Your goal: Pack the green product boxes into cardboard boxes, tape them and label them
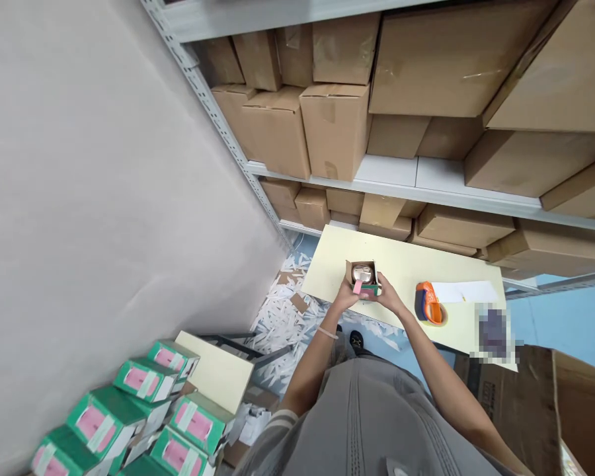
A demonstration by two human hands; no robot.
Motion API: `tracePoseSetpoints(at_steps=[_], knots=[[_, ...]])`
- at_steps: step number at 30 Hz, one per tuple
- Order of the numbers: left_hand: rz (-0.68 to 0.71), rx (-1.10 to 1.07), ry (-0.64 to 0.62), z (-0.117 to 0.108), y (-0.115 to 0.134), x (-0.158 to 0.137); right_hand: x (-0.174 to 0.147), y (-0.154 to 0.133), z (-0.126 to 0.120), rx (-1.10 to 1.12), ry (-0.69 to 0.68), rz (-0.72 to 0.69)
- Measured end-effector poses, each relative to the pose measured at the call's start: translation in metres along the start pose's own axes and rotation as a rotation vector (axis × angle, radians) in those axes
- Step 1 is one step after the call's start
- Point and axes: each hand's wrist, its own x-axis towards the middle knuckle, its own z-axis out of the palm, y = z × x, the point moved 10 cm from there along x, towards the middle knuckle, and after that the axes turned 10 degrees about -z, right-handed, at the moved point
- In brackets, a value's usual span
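Over the pale table (396, 264), a small open green box (371, 289) is held between my two hands. Its top faces the camera, and a brown cardboard flap stands up on the left. Inside lies a shiny round metallic object (362, 273) whose kind I cannot make out. A pink piece (357, 287) shows at the box's near edge. My left hand (346, 297) is closed around the near left corner. On the right side, my right hand (387, 295) grips the box, with its fingers partly hidden.
An orange and dark blue tape dispenser (429, 304) and white paper (466, 291) lie at the table's right. Brown cartons (334, 132) fill the shelves ahead. Green boxes with pink pictures (139, 381) are stacked lower left. Paper strips (277, 324) litter the floor. A large carton (520, 403) stands at right.
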Motion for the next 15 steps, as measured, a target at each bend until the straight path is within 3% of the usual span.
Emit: tracePoseSetpoints(at_steps=[6, 10, 15], knots=[[0.175, 0.028, -0.035, 0.011, -0.014, 0.041, 0.006, 0.029, -0.011, -0.107, 0.125, 0.136], [0.129, 0.103, -0.057, 0.009, -0.045, 0.056, 0.000, 0.037, -0.009, -0.076, 0.110, 0.202], [0.092, 0.175, -0.046, -0.004, -0.069, 0.055, 0.000, 0.035, 0.008, -0.135, 0.039, 0.184]])
